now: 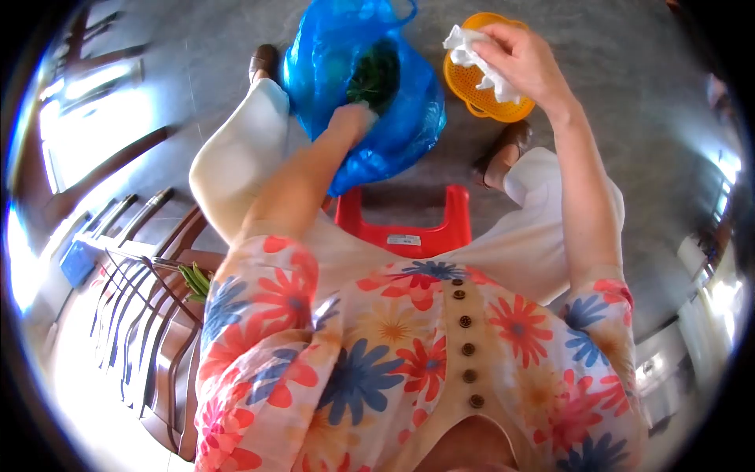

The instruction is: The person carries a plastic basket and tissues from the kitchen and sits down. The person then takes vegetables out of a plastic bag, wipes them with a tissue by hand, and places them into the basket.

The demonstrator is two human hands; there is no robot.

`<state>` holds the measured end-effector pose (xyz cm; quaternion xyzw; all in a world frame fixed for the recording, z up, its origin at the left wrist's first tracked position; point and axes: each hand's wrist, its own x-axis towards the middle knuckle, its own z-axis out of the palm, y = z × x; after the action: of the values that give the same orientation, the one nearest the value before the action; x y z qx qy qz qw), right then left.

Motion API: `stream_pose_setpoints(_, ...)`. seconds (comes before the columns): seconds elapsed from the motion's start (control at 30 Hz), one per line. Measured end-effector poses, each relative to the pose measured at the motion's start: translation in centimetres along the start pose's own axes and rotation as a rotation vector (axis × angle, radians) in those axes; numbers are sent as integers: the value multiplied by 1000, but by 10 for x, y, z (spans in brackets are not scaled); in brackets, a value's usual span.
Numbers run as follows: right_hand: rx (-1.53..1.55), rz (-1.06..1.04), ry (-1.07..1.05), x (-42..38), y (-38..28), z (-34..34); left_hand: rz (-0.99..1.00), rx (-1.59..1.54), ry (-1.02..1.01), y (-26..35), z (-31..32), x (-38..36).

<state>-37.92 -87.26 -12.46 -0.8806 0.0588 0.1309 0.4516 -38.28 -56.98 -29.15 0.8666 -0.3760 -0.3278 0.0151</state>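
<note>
Over the basket (503,112), the right hand (515,59) is pinching a wad (464,46) that could drop if that grip loosens, while the left hand (352,120), closure not discernible, is reaching into the bag (322,86) and, snagging it, could spill the greens (377,75).

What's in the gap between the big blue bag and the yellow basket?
Just a narrow strip of bare grey floor between the blue bag and the yellow basket, seen in the head view.
</note>
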Motion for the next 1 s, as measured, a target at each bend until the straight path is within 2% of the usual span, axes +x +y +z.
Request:
stream_pose_setpoints(0.07,110,-11,-34,0,1,-1,49,143,46,9,13,-6)
stream_pose_setpoints(0.13,190,-41,-40,0,5,-1,31,266,-9,13,19,-4)
stream_pose_setpoints(0.2,238,-87,-21,0,10,0,42,342,-75,18,-7,-9)
stream_pose_setpoints(0.3,258,-71,-58,0,6,-4,88,268,64,7,-27,-3)
stream_pose_setpoints(0.4,312,-46,-39,3,2,-5,-158,99,-127,12,-88,7)
stream_pose_setpoints(0.53,328,-8,6,5,3,-4,-293,-45,133,-5,-159,-5)
stream_pose_setpoints(0.6,334,24,12,5,-2,-4,-310,-403,268,-9,-182,-11)
stream_pose_setpoints(0.63,431,77,30,4,-8,-2,-312,-586,330,-8,-188,-12)
stream_pose_setpoints(0.73,535,68,76,8,-16,2,-243,-1431,259,5,-198,-10)
stream_pose_setpoints(0.77,527,79,85,10,-22,2,-209,-1582,225,17,-205,-10)
stream_pose_setpoints(0.87,726,144,41,19,-19,11,-45,-1885,36,31,-200,-5)
stream_pose_setpoints(1.0,766,82,-36,15,-39,28,-93,-1958,245,54,-190,1)
